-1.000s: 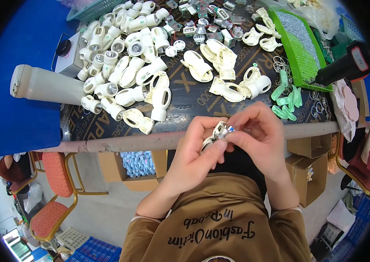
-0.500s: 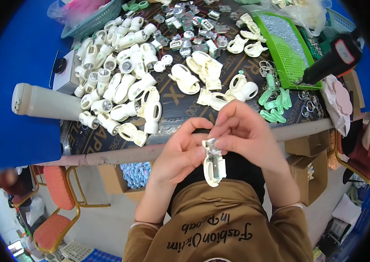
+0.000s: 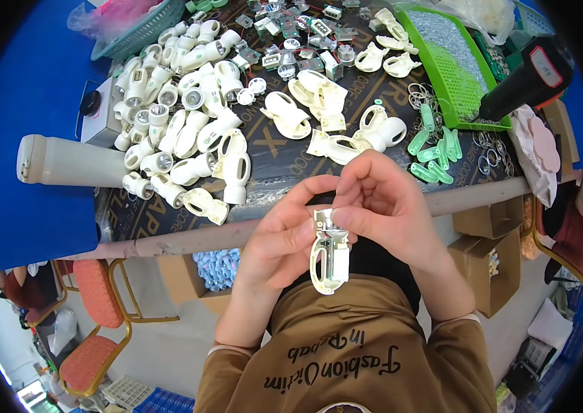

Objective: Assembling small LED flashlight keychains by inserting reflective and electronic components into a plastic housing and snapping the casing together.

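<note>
Just in front of the table edge I hold an opened white flashlight housing (image 3: pixel 322 274), its looped handle pointing down toward me. A circuit piece and a white block sit inside it, and a shiny reflector is at its upper end. My left hand (image 3: pixel 283 237) is closed on the housing's left side, thumb on the rim. My right hand (image 3: pixel 386 213) has its thumb and fingers closed at the reflector end. Beyond my hands lie several white housing shells (image 3: pixel 336 146), near the front of the table.
Assembled white flashlights (image 3: pixel 188 134) are heaped at left, beside a white bottle-shaped container (image 3: pixel 71 162). Circuit modules (image 3: pixel 305 41) lie at the back. Rightward are green clips (image 3: pixel 432 162), metal rings (image 3: pixel 491 155), a green basket (image 3: pixel 453 103) of small silvery parts and a black power tool (image 3: pixel 532 79).
The flashlight housing has moved slightly left and turned, so more of its inside faces up. Both hands keep hold, with the right thumb now pressing by the reflector end.
</note>
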{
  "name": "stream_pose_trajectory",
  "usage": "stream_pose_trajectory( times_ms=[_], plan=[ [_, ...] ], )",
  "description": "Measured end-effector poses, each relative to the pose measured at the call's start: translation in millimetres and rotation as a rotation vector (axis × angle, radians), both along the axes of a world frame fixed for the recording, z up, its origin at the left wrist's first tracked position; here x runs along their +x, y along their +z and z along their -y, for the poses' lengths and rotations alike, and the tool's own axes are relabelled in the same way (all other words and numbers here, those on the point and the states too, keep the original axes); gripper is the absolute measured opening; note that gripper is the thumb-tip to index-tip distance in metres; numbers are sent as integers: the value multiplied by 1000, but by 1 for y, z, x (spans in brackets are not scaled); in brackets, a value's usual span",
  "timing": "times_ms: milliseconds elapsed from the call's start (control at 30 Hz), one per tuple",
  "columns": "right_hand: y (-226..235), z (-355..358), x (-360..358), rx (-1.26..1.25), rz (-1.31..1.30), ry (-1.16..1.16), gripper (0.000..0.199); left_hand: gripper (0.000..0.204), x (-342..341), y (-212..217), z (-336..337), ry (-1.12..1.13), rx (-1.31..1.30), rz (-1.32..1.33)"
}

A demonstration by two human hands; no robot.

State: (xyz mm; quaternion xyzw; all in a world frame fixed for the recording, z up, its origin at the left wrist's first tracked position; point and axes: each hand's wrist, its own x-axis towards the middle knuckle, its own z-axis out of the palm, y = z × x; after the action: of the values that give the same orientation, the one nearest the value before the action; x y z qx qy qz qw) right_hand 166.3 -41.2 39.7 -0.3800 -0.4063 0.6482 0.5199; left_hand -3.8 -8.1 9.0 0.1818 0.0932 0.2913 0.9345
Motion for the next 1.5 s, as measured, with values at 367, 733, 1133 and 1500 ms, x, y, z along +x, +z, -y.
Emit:
stream_pose_trajectory(
  times_ms=[367,733,1133,1500],
  plan=[
    [1,7,-11,255,434,-320,14,60,-2,-1,1,5,-68,88],
    [-15,23,12,200,505,-435,6,32,-11,-6,3,371,524,-236],
    [-11,35,49,826,1034,-2,12,30,-3,-12,-12,615,646,-455],
    [-17,23,51,608,1146,-504,11,31,-4,-12,-11,573,668,-496]
  ],
)
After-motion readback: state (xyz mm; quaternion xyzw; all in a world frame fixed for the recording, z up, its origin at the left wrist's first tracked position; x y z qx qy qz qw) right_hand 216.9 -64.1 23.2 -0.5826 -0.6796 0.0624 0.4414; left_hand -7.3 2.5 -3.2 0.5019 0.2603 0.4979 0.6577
